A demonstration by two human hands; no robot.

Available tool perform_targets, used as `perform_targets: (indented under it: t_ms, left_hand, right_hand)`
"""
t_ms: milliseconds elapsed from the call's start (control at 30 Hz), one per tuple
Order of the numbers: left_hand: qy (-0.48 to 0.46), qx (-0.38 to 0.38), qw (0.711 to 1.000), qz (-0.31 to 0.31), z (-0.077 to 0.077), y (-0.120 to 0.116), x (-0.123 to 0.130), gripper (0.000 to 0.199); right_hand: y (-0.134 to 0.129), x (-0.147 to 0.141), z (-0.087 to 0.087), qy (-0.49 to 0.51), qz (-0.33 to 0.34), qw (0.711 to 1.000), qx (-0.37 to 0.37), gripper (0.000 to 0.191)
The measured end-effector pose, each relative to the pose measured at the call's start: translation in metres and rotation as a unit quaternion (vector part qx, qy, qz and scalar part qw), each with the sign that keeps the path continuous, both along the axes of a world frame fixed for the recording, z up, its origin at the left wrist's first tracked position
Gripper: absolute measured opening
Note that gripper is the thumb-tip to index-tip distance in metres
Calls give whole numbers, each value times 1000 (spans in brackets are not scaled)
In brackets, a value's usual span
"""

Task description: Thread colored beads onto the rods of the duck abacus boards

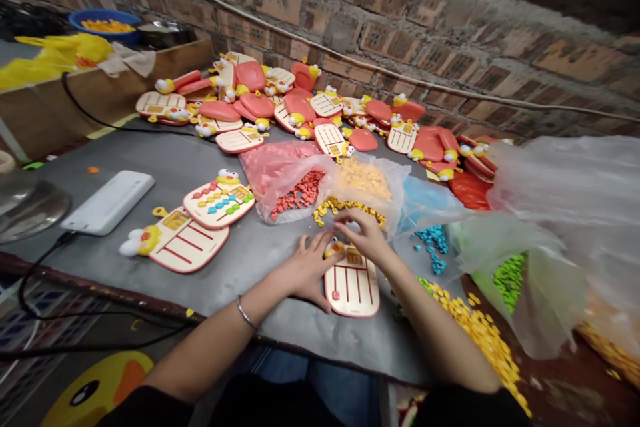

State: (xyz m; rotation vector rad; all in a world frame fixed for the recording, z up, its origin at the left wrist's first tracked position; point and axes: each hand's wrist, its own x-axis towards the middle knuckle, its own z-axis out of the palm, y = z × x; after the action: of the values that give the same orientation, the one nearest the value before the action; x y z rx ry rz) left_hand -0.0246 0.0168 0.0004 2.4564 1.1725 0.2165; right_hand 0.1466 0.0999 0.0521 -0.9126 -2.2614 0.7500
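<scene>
In the head view, your left hand (pixel 311 268) is spread at the left side of a duck-headed slotted counting board (pixel 353 292), its fingers reaching toward the duck head. This cream board with a red rim lies on the near part of the dark surface (pixel 245 273), its head end pointing far. One red bead (pixel 336 295) sits at the near end of its leftmost slot.

Your right hand (pixel 366 232) is raised over the head end of that board, thumb and forefinger curled toward each other; you cannot tell whether they pinch anything.

To the left, a board with red, yellow, blue and green beads (pixel 219 204) partly overlaps a board with bare slots (pixel 183 245). Farther left lies a white power bank (pixel 110 202) with a black cable.

Beyond your hands, from left to right, are red beads (pixel 303 192) in a clear bag, dark yellow beads (pixel 367 210), blue beads (pixel 433 240) and green beads (pixel 509 280). Yellow pieces (pixel 475 330) spread along the near right. A heap of duck-headed boards (pixel 327 107) lies at the far side, before the brick wall (pixel 390 37).
</scene>
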Motion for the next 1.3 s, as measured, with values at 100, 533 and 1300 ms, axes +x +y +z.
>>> perform_targets:
  t_ms: [100,533,1300]
  left_hand:
    - [-6,-5,1000,-10,-1,0,0,117]
    - [10,18,1000,-17,-3,0,3,111]
    - [56,-25,998,-5,14,-1,5,112]
  right_hand:
    - [35,-43,-7,-116,41,989,79,15]
    - [68,-71,-35,-272,41,944,184,17]
    - [-12,48,-13,160,-67,982,-72,12]
